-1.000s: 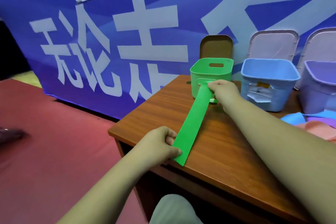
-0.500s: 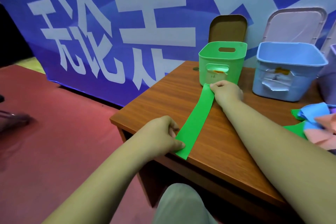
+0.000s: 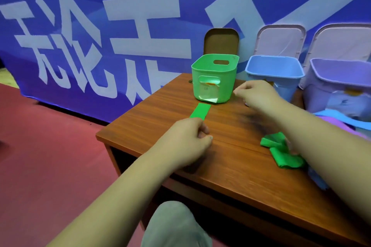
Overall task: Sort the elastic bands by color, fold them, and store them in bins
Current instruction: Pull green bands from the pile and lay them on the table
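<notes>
Three open-top bins stand in a row beyond both hands: a green plastic bin [image 3: 212, 78] just left of the right hand [image 3: 258, 94], a blue plastic bin [image 3: 275, 70] right behind that hand, and a purple plastic bin [image 3: 339, 80] to its right. Only the upper inner walls show, so I cannot tell what is inside any of them. The green bin has a white paper label [image 3: 208, 92] hanging from its front handle slot. A brown lid [image 3: 220, 40] leans upright behind the green bin, and two pale lids [image 3: 281, 40] stand behind the other two. A flat green elastic band [image 3: 199, 111] lies on the brown wooden table [image 3: 230, 166] between the left hand [image 3: 186, 138] and the green bin, with its far end near the bin's base. Its near end is hidden behind the left knuckles. The left hand is low over the table with its back up, fingers curled, thumb against forefinger. I cannot tell if it pinches the band. The right hand is blurred and raised off the table, its fingers loosely bent with nothing between them, tips toward the green bin. A crumpled green elastic band [image 3: 281, 151] lies beside the right forearm, partly under it. A heap of blue and purple bands [image 3: 341, 117] lies right of that forearm, in front of the purple bin.
</notes>
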Tool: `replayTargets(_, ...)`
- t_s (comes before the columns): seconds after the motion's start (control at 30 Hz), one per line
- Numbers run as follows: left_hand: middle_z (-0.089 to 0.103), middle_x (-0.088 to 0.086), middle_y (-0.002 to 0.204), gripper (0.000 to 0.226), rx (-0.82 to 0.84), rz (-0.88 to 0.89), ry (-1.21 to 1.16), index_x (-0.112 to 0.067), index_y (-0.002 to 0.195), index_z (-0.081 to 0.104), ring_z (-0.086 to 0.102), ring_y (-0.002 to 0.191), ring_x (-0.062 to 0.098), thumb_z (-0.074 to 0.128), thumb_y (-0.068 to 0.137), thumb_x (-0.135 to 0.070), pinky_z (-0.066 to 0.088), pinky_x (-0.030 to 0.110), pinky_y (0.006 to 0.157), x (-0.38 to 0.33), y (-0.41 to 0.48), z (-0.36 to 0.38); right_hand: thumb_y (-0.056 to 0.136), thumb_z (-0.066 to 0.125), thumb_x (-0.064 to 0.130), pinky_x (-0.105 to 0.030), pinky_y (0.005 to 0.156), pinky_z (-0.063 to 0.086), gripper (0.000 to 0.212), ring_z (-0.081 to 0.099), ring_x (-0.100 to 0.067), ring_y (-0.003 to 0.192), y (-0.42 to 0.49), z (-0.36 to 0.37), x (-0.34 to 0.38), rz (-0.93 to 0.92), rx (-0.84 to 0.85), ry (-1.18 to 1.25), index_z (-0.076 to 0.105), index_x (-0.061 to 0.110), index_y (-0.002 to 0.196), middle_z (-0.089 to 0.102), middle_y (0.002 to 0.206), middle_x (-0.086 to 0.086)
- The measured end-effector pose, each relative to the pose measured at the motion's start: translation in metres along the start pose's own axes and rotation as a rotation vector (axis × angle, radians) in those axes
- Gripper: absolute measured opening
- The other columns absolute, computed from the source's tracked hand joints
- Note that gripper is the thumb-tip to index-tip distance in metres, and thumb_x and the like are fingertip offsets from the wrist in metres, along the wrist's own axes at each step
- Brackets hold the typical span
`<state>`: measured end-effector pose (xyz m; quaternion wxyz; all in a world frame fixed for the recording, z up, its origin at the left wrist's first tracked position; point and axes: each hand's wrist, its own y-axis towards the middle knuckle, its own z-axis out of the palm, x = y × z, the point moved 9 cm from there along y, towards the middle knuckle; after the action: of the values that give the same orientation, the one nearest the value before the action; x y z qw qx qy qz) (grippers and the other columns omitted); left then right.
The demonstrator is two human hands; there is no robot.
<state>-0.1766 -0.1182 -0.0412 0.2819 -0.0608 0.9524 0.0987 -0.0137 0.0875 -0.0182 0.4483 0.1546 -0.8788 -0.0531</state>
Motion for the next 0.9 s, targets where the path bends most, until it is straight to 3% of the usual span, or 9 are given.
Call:
replayTargets(0.17,0.073,-0.004,0.089,0.011,0.096,0.197,-0.048,-0.022,0.102,0.073,0.063,0.08,0.011,0.069,0.096,-0.03,0.05,0.028,0.075,-0.079,0.018,0.053,0.093,0.069,0.032,-0.027,0.065,0.044,0.014,0.063,-0.014,0.076,-0.042,-0.082,-0.011,-0.095,-0.004,-0.228,0.077,0.021,0.088,0.073,0.081,0.007)
replayTargets(0.27,0.071,-0.005,0.097,0.018,0.108,0.354,-0.049,-0.023,0.109,0.073,0.062,0.087,0.01,0.072,0.091,-0.022,0.046,0.025,0.079,-0.119,0.029,0.081,0.095,0.069,0.029,-0.024,0.071,0.05,0.011,0.069,-0.013,0.08,-0.074,-0.111,-0.038,-0.124,0.03,-0.23,0.074,0.024,0.087,0.074,0.086,0.008)
replayTargets(0.33,0.065,-0.002,0.109,0.03,0.109,0.402,0.024,-0.023,0.116,0.069,0.06,0.099,0.014,0.07,0.086,-0.018,0.047,0.028,0.088,-0.131,0.038,0.101,0.095,0.068,0.029,-0.03,0.077,0.054,0.011,0.069,-0.009,0.081,-0.093,-0.121,-0.054,-0.161,0.05,-0.259,0.073,0.027,0.085,0.072,0.09,0.009)
replayTargets(0.43,0.059,0.0,0.111,0.033,0.085,0.384,0.128,-0.026,0.115,0.069,0.058,0.109,0.023,0.065,0.083,-0.017,0.049,0.037,0.097,-0.131,0.05,0.12,0.095,0.07,0.031,-0.026,0.078,0.048,0.012,0.063,-0.001,0.086,-0.113,-0.126,-0.07,-0.228,0.024,-0.268,0.073,0.03,0.083,0.069,0.091,0.013)
replayTargets(0.63,0.066,-0.008,0.094,0.015,-0.093,0.265,-0.029,-0.026,0.093,0.071,0.061,0.09,0.014,0.07,0.084,-0.014,0.048,0.029,0.081,-0.114,0.058,0.11,0.098,0.068,0.034,-0.033,0.078,0.05,0.018,0.062,-0.007,0.085,-0.131,-0.105,-0.099,-0.285,0.069,-0.168,0.071,0.028,0.081,0.068,0.084,0.01)
replayTargets(0.8,0.069,-0.011,0.085,0.014,-0.243,0.235,-0.242,-0.026,0.085,0.066,0.06,0.078,0.003,0.07,0.086,-0.012,0.045,0.019,0.07,-0.125,0.064,0.074,0.1,0.065,0.037,-0.018,0.078,0.047,0.016,0.063,-0.004,0.09,-0.133,-0.115,-0.096,-0.259,0.043,-0.071,0.073,0.032,0.087,0.068,0.091,0.016)
replayTargets(0.9,0.066,-0.012,0.08,0.016,-0.336,0.319,-0.341,-0.022,0.085,0.068,0.058,0.074,0.0,0.071,0.084,-0.006,0.043,0.014,0.069,-0.149,0.066,0.046,0.099,0.066,0.037,-0.027,0.08,0.048,0.017,0.06,-0.006,0.088,-0.136,-0.111,-0.098,-0.288,0.066,-0.108,0.071,0.031,0.084,0.066,0.087,0.014)
